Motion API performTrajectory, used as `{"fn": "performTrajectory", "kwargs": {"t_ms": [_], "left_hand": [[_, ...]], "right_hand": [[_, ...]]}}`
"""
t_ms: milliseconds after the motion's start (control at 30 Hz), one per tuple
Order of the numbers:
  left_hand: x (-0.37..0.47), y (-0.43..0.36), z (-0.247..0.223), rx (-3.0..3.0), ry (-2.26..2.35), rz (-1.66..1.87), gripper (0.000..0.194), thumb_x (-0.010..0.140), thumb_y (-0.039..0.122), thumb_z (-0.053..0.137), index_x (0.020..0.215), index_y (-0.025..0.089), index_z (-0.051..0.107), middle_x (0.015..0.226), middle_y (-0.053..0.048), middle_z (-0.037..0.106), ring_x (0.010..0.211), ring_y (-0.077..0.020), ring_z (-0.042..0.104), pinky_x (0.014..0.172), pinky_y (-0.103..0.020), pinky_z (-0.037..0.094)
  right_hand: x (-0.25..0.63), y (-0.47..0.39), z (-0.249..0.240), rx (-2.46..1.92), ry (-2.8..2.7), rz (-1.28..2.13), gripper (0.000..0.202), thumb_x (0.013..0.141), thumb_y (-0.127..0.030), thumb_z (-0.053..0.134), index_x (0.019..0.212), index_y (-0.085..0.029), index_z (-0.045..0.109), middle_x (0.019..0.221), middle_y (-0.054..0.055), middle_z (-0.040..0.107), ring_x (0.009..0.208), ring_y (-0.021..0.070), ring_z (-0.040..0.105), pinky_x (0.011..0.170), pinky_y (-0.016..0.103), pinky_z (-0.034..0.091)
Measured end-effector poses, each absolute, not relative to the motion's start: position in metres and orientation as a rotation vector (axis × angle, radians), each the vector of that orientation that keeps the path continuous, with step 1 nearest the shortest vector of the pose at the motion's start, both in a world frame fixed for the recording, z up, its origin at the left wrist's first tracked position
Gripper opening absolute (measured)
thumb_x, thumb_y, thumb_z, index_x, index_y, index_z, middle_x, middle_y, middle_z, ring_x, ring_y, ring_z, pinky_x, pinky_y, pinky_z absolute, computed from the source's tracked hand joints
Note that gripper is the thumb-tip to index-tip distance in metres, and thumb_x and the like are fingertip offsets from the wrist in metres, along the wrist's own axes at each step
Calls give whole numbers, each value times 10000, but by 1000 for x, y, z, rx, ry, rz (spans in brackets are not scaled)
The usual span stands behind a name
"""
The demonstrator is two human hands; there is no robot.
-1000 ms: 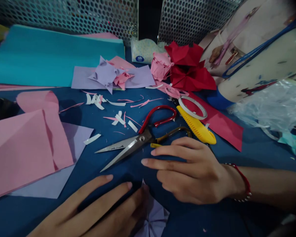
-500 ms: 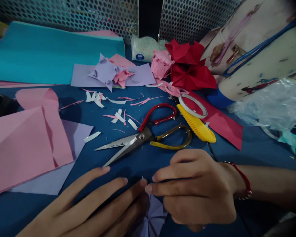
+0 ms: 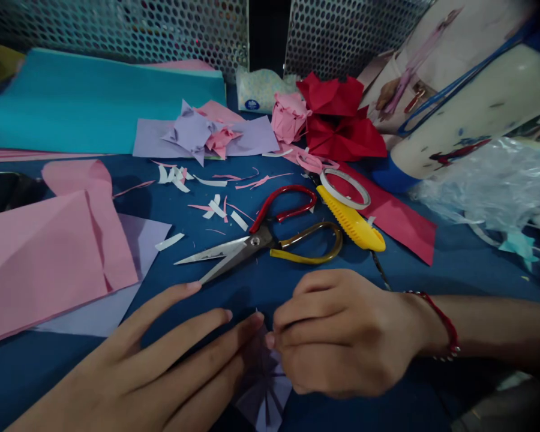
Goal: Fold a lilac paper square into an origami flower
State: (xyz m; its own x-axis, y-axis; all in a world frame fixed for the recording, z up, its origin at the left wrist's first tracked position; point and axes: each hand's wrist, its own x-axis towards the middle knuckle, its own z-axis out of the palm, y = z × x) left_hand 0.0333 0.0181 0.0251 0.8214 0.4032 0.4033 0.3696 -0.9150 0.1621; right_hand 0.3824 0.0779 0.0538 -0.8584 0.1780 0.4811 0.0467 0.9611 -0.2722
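Observation:
A pleated lavender paper with folds fanning from its middle lies at the bottom centre, partly covered by both hands. My left hand holds its left side; the outer fingers are spread, while the thumb is hidden. On the upper right edge my right hand is closed, fingers curled in a pinch at the paper; its fingertips are mostly hidden. Just beyond the hands, scissors with one red and one yellow-brown handle lie with blades parted. One left fingertip is beside a blade tip.
Pink sheets lie at left. Behind are teal paper, a lavender paper star and red folded papers. A yellow cutter, tape roll, paper scraps and a white bottle stand or lie around.
My right hand has curled its fingers tighter and shifted slightly left at the paper. My left hand stays at the paper's left side. The whole view has shifted slightly.

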Motion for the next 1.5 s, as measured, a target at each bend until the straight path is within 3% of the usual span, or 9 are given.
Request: {"fn": "performTrajectory", "kwargs": {"t_ms": [67,200,300,400,533,867,1067,1233,1500], "left_hand": [[35,22,28,2914,616,683,473,1362,625,558,1427,340,929,1364,6,965,1619,-273,718,1726,-566,86],[38,29,35,2918,572,664,542,1328,762,583,1462,364,926,1323,21,957,1313,-269,808,1719,-531,13],[35,31,37,2939,564,641,571,1320,798,555,1524,408,919,1376,25,958,1383,-271,814,1716,-525,8],[28,31,35,2965,544,614,626,1308,833,528,1655,436,866,1582,35,925,1686,-273,718,1723,-543,39],[21,30,29,2960,548,604,583,1305,810,551,1647,453,861,1822,65,801,1880,-260,569,1728,-571,47],[15,21,14,2883,630,626,387,1270,694,746,1531,462,913,1762,46,845,1765,-256,709,1716,-599,149],[22,18,15,2849,630,649,364,1324,641,682,1567,474,895,1724,63,866,1693,-225,746,1719,-590,46],[22,17,14,2869,640,647,249,1279,453,800,1500,471,915,1720,87,863,1734,-219,717,1720,-589,61],[14,12,2,2880,620,632,281,1259,501,835,1526,466,916,1621,71,904,1748,-281,713,1720,-644,90]], "right_hand": [[380,81,52,-107,-2571,338,339,1335,-302,712,1093,-208,930,1212,51,971,1202,123,895,1004,268,655],[379,87,45,-47,-2468,306,394,1342,-278,698,1005,-217,893,1156,45,960,1186,126,899,1003,286,624],[380,86,44,-48,-2469,299,406,1367,-303,672,1064,-194,918,1109,32,965,1174,123,904,979,285,632],[380,84,46,-30,-2466,284,402,1365,-307,672,1093,-181,941,1121,29,979,1155,115,896,927,276,647],[378,82,46,5,-2404,217,399,1284,-264,798,898,-246,895,1066,14,977,1103,145,899,843,305,641],[377,84,51,-19,-2438,295,443,1304,-316,791,884,-267,922,1091,-21,1007,1048,113,932,877,270,682],[377,82,53,-29,-2506,323,488,1337,-289,720,901,-277,939,1154,-50,1014,1133,100,930,955,262,696],[377,81,51,-22,-2498,281,494,1321,-316,759,861,-292,939,1159,-60,1011,1137,103,915,943,260,693],[377,81,49,-41,-2495,370,438,1294,-325,815,877,-283,942,1144,-18,992,1117,117,904,954,271,689]]}}
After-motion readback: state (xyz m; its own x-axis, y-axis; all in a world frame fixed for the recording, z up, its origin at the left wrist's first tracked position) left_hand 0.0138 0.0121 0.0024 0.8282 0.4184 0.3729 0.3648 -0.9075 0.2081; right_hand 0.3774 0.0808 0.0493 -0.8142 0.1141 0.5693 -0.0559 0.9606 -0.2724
